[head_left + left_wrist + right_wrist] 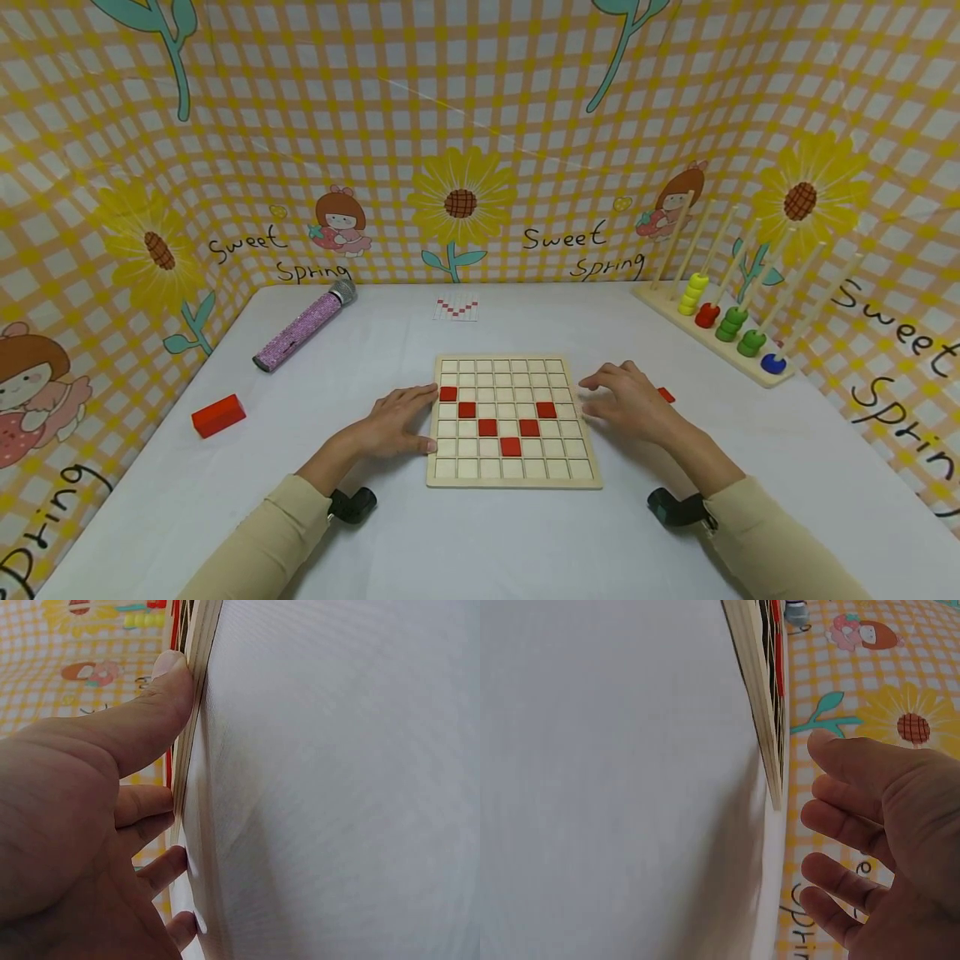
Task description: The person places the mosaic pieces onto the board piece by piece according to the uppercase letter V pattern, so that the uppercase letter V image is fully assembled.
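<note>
A wooden grid board (513, 479) lies flat on the table, with several red square tiles (511, 447) set in its cells in a V shape. My left hand (390, 425) rests against the board's left edge; in the left wrist view the thumb (154, 712) touches the wooden side and the fingers are loosely extended. Beside the right edge hovers my right hand (630, 404), fingers relaxed and slightly bent. The right wrist view shows nothing between its thumb and fingers (840, 825). Another red tile (667, 395) lies on the table beyond the right hand, partly hidden by it.
A small pattern card (456, 307) with a red V lies behind the board. A glittery pink microphone (300, 329) and a red block (218, 416) are on the left. At the back right stands a wooden peg rack (720, 337) with coloured beads.
</note>
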`<state>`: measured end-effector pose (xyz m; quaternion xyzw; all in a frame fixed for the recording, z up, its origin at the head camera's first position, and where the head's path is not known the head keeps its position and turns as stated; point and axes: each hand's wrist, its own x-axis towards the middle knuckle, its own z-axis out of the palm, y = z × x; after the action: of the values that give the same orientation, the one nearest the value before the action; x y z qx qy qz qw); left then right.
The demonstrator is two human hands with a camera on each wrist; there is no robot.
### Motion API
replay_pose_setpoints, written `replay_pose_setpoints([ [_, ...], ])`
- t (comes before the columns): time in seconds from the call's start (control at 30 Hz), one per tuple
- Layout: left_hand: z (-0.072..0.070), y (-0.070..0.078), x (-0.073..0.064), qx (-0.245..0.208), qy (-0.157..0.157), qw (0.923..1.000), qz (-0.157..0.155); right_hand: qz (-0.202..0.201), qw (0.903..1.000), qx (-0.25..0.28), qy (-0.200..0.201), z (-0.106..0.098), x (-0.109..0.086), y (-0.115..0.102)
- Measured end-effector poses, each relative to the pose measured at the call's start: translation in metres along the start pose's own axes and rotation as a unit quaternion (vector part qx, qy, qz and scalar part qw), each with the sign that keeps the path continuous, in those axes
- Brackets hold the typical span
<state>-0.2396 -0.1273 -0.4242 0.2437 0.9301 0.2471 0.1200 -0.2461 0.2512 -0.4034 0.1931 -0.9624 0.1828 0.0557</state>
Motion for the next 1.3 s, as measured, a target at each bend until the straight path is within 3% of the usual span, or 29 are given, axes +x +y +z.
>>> replay_pose_setpoints([
  [0.8, -0.001, 0.002, 0.0, -0.003, -0.002, 1.0, -0.003, 0.063, 0.9977, -0.01, -0.023, -0.028, -0.025, 0.061],
  [1.3, -0.002, 0.003, -0.001, -0.003, -0.006, 1.0, -0.001, 0.046, 0.998, -0.036, -0.026, -0.033, -0.031, 0.086],
])
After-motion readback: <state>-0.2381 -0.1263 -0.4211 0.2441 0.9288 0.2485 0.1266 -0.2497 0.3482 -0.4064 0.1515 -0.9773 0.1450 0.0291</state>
